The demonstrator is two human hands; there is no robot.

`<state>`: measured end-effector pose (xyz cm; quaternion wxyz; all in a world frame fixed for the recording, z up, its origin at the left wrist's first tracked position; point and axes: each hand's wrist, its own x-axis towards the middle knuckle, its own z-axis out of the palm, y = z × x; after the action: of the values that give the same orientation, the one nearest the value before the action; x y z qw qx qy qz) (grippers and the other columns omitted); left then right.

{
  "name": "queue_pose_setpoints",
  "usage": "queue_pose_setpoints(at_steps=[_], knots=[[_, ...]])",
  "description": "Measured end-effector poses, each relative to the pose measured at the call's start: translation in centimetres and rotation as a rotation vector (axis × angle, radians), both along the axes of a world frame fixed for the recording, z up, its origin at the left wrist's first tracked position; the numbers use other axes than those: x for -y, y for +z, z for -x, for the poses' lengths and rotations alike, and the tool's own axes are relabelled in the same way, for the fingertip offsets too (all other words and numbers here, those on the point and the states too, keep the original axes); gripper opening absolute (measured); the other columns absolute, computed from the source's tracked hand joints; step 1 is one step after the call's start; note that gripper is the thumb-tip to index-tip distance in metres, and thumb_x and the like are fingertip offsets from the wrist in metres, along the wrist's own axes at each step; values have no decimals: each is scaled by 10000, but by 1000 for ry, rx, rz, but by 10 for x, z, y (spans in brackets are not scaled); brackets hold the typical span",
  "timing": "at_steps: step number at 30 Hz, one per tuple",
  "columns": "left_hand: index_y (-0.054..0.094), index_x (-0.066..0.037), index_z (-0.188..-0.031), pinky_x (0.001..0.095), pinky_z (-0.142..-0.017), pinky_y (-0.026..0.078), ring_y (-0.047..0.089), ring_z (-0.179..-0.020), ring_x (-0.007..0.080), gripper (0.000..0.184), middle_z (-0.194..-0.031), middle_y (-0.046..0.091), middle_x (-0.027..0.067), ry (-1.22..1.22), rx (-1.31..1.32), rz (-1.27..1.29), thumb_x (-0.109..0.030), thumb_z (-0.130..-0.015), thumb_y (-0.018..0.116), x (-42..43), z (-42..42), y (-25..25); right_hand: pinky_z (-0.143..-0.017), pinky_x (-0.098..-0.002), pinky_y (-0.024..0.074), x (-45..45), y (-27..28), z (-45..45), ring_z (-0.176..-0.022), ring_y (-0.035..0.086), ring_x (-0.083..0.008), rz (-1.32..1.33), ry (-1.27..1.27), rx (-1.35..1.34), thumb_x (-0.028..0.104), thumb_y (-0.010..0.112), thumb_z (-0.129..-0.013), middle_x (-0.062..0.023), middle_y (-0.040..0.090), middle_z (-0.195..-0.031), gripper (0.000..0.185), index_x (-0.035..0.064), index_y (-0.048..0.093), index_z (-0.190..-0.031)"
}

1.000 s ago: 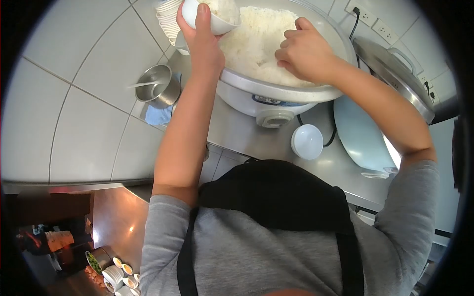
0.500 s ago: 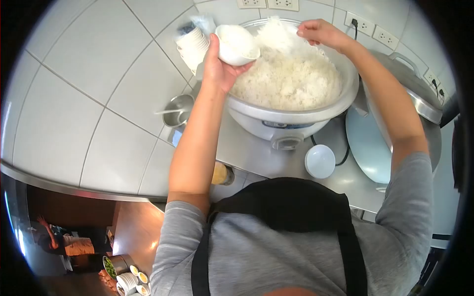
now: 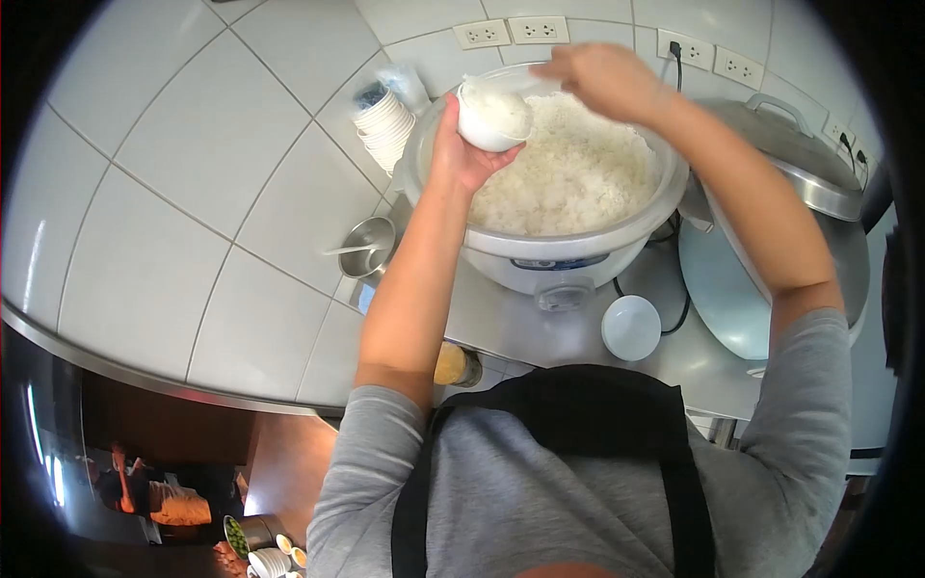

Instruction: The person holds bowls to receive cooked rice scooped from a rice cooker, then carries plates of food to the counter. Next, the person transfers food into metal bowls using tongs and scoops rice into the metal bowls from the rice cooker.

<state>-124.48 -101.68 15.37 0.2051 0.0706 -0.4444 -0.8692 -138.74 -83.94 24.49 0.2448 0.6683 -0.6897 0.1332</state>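
Metal counter (image 3: 496, 323) beneath cooker (image 3: 511, 276), bowl (image 3: 631, 328)

Two hands show, one left hand (image 3: 468, 164) and one right hand (image 3: 609, 82), with one held bowl (image 3: 491, 133) and one other bowl (image 3: 631, 328) visible. There are one rice-filled cooker (image 3: 564, 265), one metal pot (image 3: 383, 234), one spoon (image 3: 345, 251), three plugs (image 3: 674, 49) and at least four outlets (image 3: 538, 30).

Readable text: none | Rice cooker (image 3: 491, 270): dark blue label (image 3: 559, 262) on the front wall, just above the grey panel (image 3: 566, 295) | Marks on label: pale, too small and blurred to make out | Brand: cannot be read | Numbers: cannot be read | Signs: none legible
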Motion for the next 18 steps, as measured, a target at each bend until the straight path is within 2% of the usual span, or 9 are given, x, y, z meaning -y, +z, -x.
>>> queue_pose_setpoints(at_steps=[3, 6, 7, 9, 11, 15, 18], knots=[[449, -181, -1271, 510, -837, 459, 515, -1113, 331, 590, -1268, 511, 107, 84, 23, 21, -622, -890, 353, 2, -3, -2, -731, -403, 483, 2, 17, -4, -854, 601, -300, -55, 29, 0, 33, 581, -784, -77, 607, -965, 403, 143, 600, -1172], [460, -181, -1262, 485, -818, 465, 528, -1102, 315, 577, -1251, 526, 98, 92, 30, -14, -613, -892, 362, 2, -10, -1, -745, -407, 481, 2, -19, -18, -880, 598, -309, -89, 105, 10, 49, 587, -789, -80, 606, -962, 392, 147, 603, -1169], [464, -183, -1258, 478, -812, 468, 534, -1095, 308, 568, -1243, 534, 95, 88, 30, 3, -605, -889, 373, 2, -11, -1, -768, -392, 481, -2, -14, -17, -905, 597, -310, -120, 102, 29, 50, 582, -796, -89, 623, -982, 356, 126, 621, -1142], [473, -187, -1249, 463, -799, 472, 546, -1081, 295, 550, -1227, 548, 88, 83, 38, 33, -591, -884, 396, 2, -14, -5, -792, -379, 478, 3, 1, 0, -919, 599, -301, -89, 133, 173, 49, 576, -801, -96, 634, -1009, 329, 119, 637, -1116], [464, -170, -1266, 457, -774, 486, 536, -1088, 324, 554, -1262, 514, 120, 71, 4, 56, -567, -900, 341, 7, -15, -9, -831, -353, 470, 10, 6, 14, -943, 602, -276, 30, 176, 396, 54, 566, -811, -106, 646, -1052, 297, 119, 659, -1086], [468, -161, -1267, 422, -740, 488, 545, -1072, 323, 562, -1277, 503, 127, 46, 41, 187, -550, -886, 331, 6, -16, -8, -766, -385, 477, 33, -9, 38, -866, 612, -262, 64, 148, 407, 93, 567, -799, -86, 656, -977, 321, 168, 654, -1100], [449, -141, -1290, 410, -735, 477, 541, -1066, 349, 623, -1281, 496, 144, 121, 16, 64, -579, -853, 367, -3, -18, -2, -767, -387, 477, 26, -16, 25, -869, 608, -270, 22, 170, 346, 85, 564, -809, -79, 648, -993, 327, 184, 648, -1109]])
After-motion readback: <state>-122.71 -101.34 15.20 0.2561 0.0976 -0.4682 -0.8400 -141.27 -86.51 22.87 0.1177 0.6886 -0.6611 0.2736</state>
